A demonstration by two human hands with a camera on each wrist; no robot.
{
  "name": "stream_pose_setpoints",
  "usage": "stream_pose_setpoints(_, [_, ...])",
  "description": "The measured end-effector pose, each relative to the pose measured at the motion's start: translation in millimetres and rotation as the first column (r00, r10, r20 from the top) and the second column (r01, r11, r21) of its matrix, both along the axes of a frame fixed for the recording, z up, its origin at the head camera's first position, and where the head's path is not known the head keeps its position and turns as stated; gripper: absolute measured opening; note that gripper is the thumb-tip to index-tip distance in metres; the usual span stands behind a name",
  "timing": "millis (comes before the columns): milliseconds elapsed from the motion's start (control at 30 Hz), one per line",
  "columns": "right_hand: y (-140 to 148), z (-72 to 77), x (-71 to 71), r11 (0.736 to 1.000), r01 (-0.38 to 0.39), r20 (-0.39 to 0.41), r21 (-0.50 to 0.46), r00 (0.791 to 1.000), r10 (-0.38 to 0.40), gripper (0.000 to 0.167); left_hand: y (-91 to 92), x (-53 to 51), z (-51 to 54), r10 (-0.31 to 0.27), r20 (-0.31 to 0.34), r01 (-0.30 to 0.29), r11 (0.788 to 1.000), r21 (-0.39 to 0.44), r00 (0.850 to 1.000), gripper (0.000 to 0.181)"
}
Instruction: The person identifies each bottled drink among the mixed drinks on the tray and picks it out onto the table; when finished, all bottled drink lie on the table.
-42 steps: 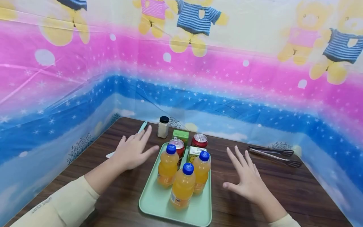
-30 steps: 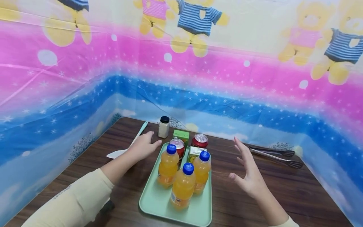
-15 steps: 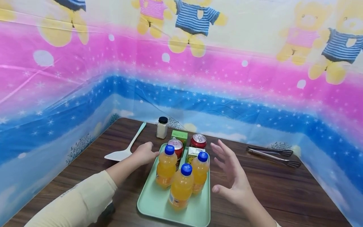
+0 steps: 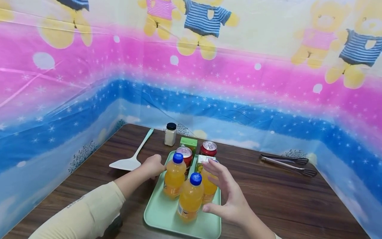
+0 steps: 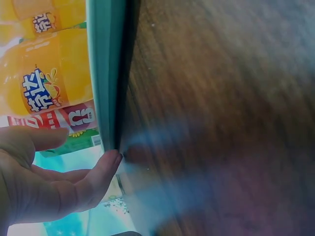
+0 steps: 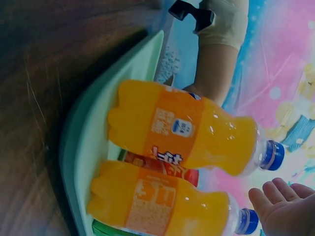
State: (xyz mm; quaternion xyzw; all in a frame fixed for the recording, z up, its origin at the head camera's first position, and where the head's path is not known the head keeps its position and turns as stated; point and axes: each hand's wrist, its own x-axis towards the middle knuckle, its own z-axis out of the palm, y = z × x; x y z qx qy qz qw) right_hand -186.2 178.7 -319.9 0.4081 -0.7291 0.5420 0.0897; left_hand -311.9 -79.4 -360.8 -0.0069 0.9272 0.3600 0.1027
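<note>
On a pale green tray (image 4: 161, 220) stand three orange soda bottles with blue caps: a front bottle (image 4: 190, 200), a left bottle (image 4: 174, 179) and a right bottle (image 4: 208, 189). My left hand (image 4: 153, 166) is at the tray's left edge. In the left wrist view, a fingertip (image 5: 114, 158) touches the rim, while the thumb stays apart from it. My right hand (image 4: 229, 196) hovers over the tray's right side with fingers spread and slightly bent, partly covering the right bottle. Nothing is between its fingers and thumb.
Behind the bottles are a red can (image 4: 184, 153), a second red can (image 4: 208, 148), a green carton (image 4: 188, 142) and a small carton (image 4: 201, 160). A white spatula (image 4: 126, 163) lies left, a black-capped jar (image 4: 170, 135) stands behind, and metal tongs (image 4: 283, 164) lie right.
My left hand has come down from over the spatula to the tray's left rim. The right hand has moved left, from beside the tray to over its right side.
</note>
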Motion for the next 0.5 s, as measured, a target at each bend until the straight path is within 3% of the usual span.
stream_pose_setpoints(233, [-6.1, -7.8, 1.2, 1.0, 0.007, 0.041, 0.016, 0.999, -0.008, 0.075, 1.5, 0.6, -3.8, 0.007, 0.024, -0.007, 1.0, 0.016, 1.0, 0.019])
stream_pose_setpoints(500, [-11.8, -17.4, 0.9, 0.998, 0.041, 0.077, 0.044, 0.996, -0.044, 0.074, 4.0, 4.1, -6.8, 0.015, -0.014, -0.014, 0.999, 0.037, 1.0, 0.013])
